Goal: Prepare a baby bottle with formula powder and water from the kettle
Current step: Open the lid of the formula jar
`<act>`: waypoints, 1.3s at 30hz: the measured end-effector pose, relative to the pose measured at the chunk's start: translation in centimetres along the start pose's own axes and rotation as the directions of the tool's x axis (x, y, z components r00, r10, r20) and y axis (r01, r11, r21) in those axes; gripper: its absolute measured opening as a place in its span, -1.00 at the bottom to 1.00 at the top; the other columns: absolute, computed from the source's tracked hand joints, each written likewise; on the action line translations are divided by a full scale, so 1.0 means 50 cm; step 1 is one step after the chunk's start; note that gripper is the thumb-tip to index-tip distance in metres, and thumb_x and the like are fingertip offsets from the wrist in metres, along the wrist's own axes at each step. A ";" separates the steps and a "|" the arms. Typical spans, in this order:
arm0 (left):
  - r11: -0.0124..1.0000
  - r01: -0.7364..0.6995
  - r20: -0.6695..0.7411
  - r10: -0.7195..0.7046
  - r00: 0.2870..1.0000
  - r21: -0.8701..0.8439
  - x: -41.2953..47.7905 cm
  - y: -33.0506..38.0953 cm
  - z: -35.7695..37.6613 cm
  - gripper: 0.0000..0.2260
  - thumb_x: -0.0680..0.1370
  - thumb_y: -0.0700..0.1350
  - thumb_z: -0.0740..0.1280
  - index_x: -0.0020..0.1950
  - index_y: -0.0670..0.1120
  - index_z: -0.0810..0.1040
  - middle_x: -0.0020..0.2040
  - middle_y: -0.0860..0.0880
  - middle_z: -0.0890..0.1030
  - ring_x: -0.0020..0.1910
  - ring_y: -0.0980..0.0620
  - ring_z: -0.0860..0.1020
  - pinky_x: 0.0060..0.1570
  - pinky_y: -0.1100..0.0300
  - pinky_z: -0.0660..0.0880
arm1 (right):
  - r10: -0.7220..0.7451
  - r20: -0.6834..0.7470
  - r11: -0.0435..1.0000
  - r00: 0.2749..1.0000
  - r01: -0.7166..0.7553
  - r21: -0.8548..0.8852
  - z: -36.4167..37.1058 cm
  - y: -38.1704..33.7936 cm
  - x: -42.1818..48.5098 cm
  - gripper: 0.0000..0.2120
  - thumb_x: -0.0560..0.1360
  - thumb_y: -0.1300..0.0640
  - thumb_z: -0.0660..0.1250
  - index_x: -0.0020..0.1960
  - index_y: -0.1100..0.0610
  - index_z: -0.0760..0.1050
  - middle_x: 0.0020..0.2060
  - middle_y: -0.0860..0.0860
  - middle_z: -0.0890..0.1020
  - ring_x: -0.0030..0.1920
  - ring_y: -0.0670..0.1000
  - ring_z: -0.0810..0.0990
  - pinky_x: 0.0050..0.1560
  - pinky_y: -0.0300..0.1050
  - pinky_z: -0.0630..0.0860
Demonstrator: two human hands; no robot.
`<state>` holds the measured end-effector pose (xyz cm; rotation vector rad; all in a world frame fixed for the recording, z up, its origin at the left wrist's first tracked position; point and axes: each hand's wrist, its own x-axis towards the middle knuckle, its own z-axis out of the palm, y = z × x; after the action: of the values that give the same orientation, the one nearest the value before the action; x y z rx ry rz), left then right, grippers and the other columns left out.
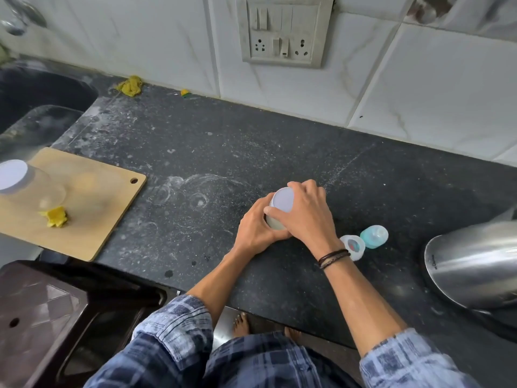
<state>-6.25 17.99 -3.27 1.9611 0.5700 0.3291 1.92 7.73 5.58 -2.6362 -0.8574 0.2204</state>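
**A two-handed hold**

The jar (274, 223) stands on the counter (223, 152). The left hand (253, 233) wraps its body; the right hand (307, 217) grips the lid (283, 201). Likely light, stiff and slippery: steady it low, twist at the rim.

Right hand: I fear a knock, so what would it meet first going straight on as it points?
Beyond the jar the right hand grips, only bare countertop, then probably the small yellow scrap by the wall; depth unclear.
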 end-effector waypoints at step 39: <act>0.995 0.091 -0.050 -0.093 0.994 -0.047 -0.027 0.025 0.028 -0.20 0.24 0.21 0.64 0.42 0.27 0.39 0.26 0.24 0.55 0.23 0.19 0.56 0.23 -0.04 0.55 | -0.246 0.330 0.963 0.911 0.268 -0.023 -0.081 0.023 0.075 -0.35 0.40 -0.14 0.55 0.43 -0.06 0.44 0.27 -0.01 0.44 0.30 0.13 0.50 0.08 0.01 0.44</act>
<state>-6.42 15.74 -2.75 1.8813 0.6787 0.3329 6.57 7.91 8.72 -2.5493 -1.3305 0.5765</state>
